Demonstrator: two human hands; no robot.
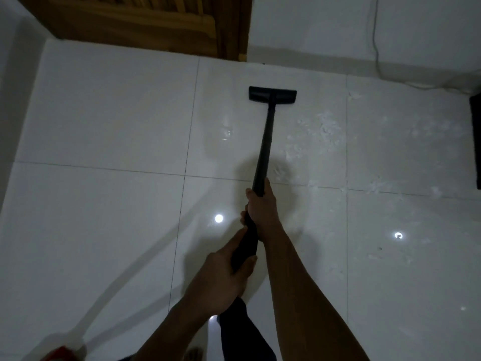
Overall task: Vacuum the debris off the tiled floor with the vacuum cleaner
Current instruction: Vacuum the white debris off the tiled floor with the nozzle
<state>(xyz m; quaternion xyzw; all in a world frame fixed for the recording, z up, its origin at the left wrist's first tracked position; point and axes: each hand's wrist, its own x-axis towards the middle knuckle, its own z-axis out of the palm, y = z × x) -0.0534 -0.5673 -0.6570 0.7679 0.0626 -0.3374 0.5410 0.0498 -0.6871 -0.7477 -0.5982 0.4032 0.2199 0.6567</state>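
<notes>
Tool: black vacuum wand (263, 142) slants away from the person, its flat floor head (272, 94) set on the tiled floor (104, 113) near the far wall
Upper hold: right grip (260, 201) is closed round the wand, fingers curled about the shaft
Lower hold: left grip (223, 272) is wrapped round the thicker handle end, nearer the body and just behind the right one
Mess: white debris (322, 126) lies scattered right of the wand and across the grout lines, thickest near the shaft's middle; the floor head sits apart from it, to its left and farther off
Backdrop: wooden door (145, 19) at upper left; thin white cable (376, 35) runs down the wall at upper right
Right edge: dark object (476, 142), cut off, kind unclear
Shine: two bright light spots reflect on the tiles
</notes>
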